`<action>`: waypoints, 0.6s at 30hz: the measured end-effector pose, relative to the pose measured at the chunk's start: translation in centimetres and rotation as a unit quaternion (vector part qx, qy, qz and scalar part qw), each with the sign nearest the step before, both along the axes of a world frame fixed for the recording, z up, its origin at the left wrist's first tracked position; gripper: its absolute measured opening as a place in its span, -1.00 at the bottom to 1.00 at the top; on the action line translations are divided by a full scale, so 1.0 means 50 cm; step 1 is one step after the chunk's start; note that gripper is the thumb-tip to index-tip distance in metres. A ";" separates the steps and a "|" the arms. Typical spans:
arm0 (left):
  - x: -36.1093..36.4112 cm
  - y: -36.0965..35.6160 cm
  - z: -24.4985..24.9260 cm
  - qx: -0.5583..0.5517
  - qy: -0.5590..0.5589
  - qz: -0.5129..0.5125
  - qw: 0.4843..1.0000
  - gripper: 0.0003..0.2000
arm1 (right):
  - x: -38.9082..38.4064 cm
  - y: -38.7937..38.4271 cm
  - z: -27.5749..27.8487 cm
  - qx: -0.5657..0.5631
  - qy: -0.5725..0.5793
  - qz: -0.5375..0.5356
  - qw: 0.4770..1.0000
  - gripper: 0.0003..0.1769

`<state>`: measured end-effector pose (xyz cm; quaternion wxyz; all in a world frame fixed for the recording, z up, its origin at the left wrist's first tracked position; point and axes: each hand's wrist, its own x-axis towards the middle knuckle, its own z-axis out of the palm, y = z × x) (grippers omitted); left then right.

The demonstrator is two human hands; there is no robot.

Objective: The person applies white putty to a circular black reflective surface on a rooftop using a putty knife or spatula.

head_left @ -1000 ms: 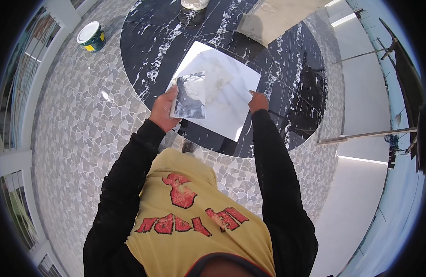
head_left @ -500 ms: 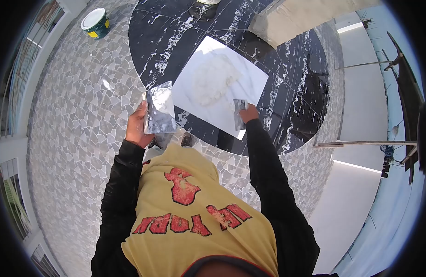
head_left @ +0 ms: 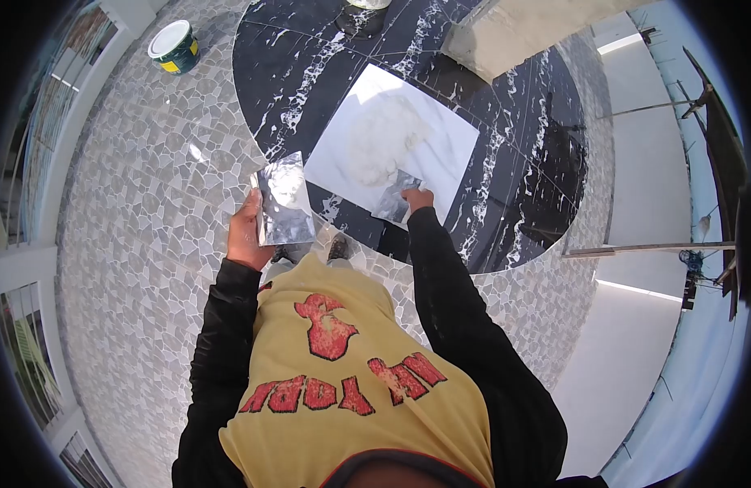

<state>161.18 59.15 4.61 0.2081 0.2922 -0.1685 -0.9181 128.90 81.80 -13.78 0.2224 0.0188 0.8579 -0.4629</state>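
My left hand point(head_left: 247, 231) is closed on the edge of a flat metal plate point(head_left: 288, 213), which carries a lump of whitish paste point(head_left: 286, 185) on its upper part. In my right hand point(head_left: 418, 200) is a metal scraper point(head_left: 394, 197), its blade over the near part of a white marbled tile point(head_left: 445, 150) and by the edge of a spread of whitish paste point(head_left: 384, 134). The tile lies on a round black, white-veined floor area.
A green bucket with a white lid point(head_left: 172, 47) stands on the stone-patterned floor point(head_left: 148, 187) at upper left. A pale rectangular pillar point(head_left: 514, 37) rises at the upper right of the black floor point(head_left: 514, 175). Another container point(head_left: 366, 16) shows at the top edge.
My right hand and the scraper have moved left, and the blade is now turned and nearer the paste on the tile. The left hand and plate have shifted slightly down.
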 end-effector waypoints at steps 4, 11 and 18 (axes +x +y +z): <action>-0.008 0.013 0.008 -0.003 -0.002 -0.002 1.000 -0.61 | 0.001 -0.017 0.003 -0.106 -0.118 0.007 0.987 -0.72; -0.046 0.028 0.008 -0.011 -0.027 -0.044 0.999 -0.58 | -0.023 -0.001 0.111 -0.383 -0.329 -0.009 0.863 -0.71; -0.195 0.092 0.087 -0.007 0.080 -0.134 0.988 -0.58 | 0.017 -0.011 0.476 -0.427 -0.021 0.165 0.889 -0.82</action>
